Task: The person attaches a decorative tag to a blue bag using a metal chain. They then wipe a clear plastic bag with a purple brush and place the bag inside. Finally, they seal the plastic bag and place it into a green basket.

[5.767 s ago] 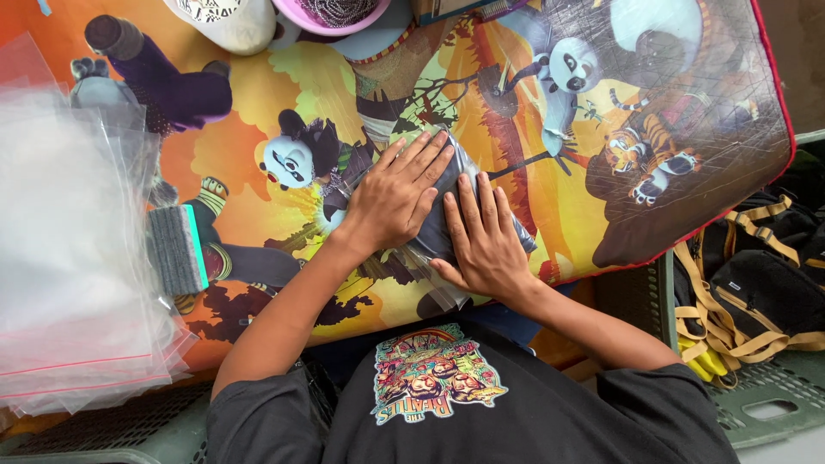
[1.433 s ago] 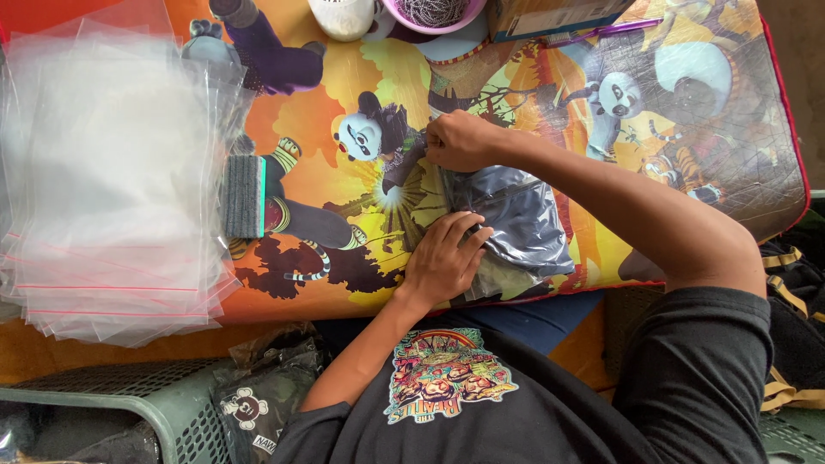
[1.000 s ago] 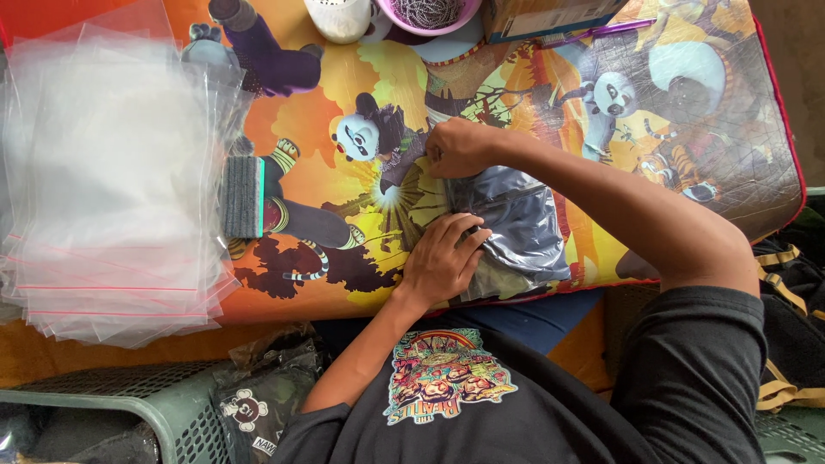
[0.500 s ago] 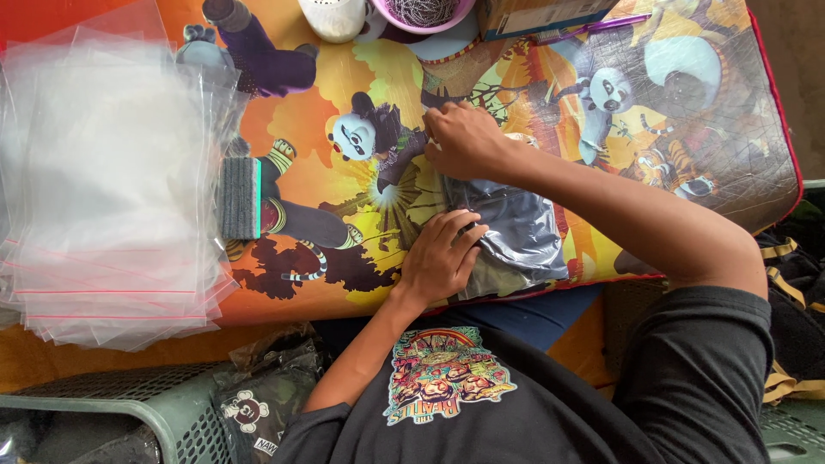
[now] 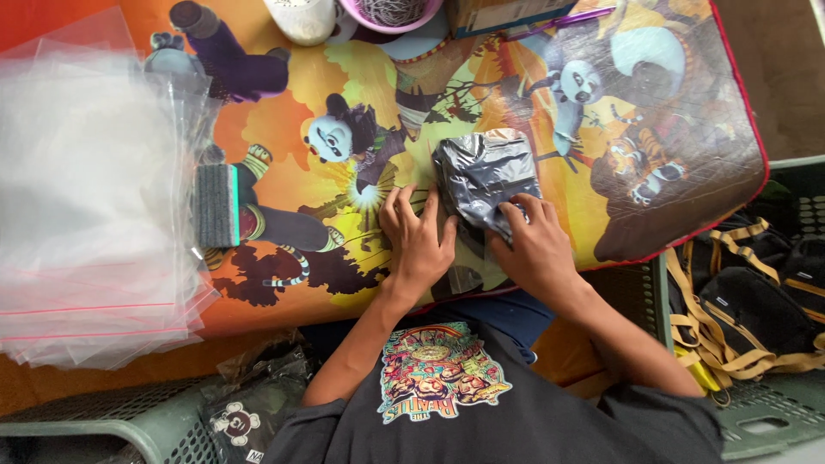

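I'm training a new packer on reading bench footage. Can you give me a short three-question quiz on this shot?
1. True or false: both hands touch the bagged dark garment.
2. Where is the stack of clear bags? A) at the picture's left B) at its right C) in the green crate
3. What lies between the stack and the left hand?

Key:
1. True; the right hand presses its near edge.
2. A
3. A grey block with a green edge.

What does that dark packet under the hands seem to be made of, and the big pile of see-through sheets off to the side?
The dark packet looks like thin glossy plastic film over something dark, probably folded cloth: it crinkles and glints. The see-through pile looks like clear plastic bags with red strips along one edge, soft and slightly hazy.
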